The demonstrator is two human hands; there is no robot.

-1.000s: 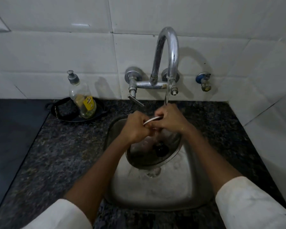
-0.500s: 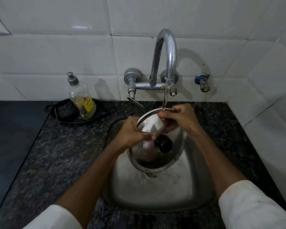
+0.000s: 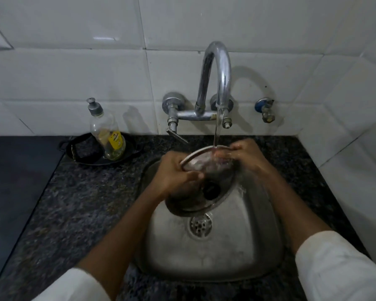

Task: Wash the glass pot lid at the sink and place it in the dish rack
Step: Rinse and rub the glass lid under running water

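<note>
The round glass pot lid (image 3: 213, 170) with a metal rim and a black knob (image 3: 211, 189) is held tilted over the steel sink (image 3: 215, 253). A thin stream of water from the curved chrome tap (image 3: 217, 74) lands on its upper rim. My left hand (image 3: 174, 177) grips the lid's left edge, thumb across the glass. My right hand (image 3: 243, 156) holds the upper right rim, fingers wet. The dish rack is not in view.
A nearly empty dish soap bottle (image 3: 105, 131) stands in a black tray (image 3: 100, 152) on the dark granite counter (image 3: 78, 203) at the left. White tiled walls enclose the back and right. The sink drain (image 3: 201, 225) lies below the lid. A small valve (image 3: 265, 109) sits right of the tap.
The lid has turned from flat and low to tilted under the stream. My left hand slid down along its left edge, and my right hand stayed on the upper rim.
</note>
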